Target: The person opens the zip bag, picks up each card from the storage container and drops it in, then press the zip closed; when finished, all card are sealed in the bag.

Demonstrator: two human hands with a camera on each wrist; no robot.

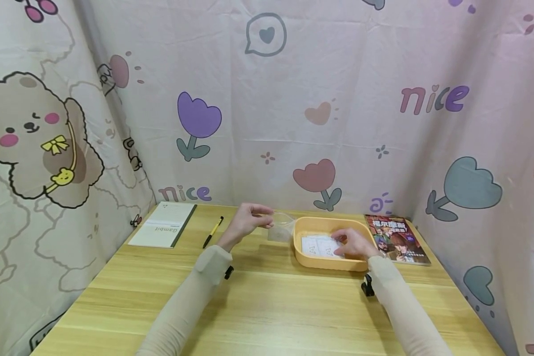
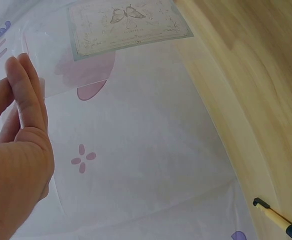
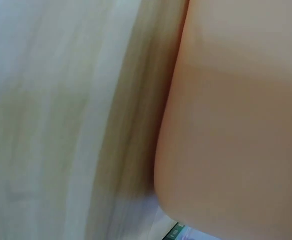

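Note:
My left hand (image 1: 244,225) pinches the upper edge of a clear plastic bag (image 1: 280,234) between thumb and fingers, just left of an orange basket (image 1: 331,265). The left wrist view shows a card with a butterfly print (image 2: 128,27) in the bag's lower part, and the fingertips of that hand (image 2: 23,135) at the bag's edge. Over the right side of the basket my right hand (image 1: 355,243) reaches in, its fingertips at white printed cards (image 1: 318,247). Whether it grips one I cannot tell. Only the basket's outer wall (image 3: 231,130) fills the right wrist view.
A notebook (image 1: 162,225) lies at the back left, with a yellow and black pen (image 1: 213,232) to its right. Behind and right of the basket lies a colourful magazine (image 1: 398,240). A printed curtain (image 1: 258,99) hangs along the far edge of the wooden table (image 1: 289,311).

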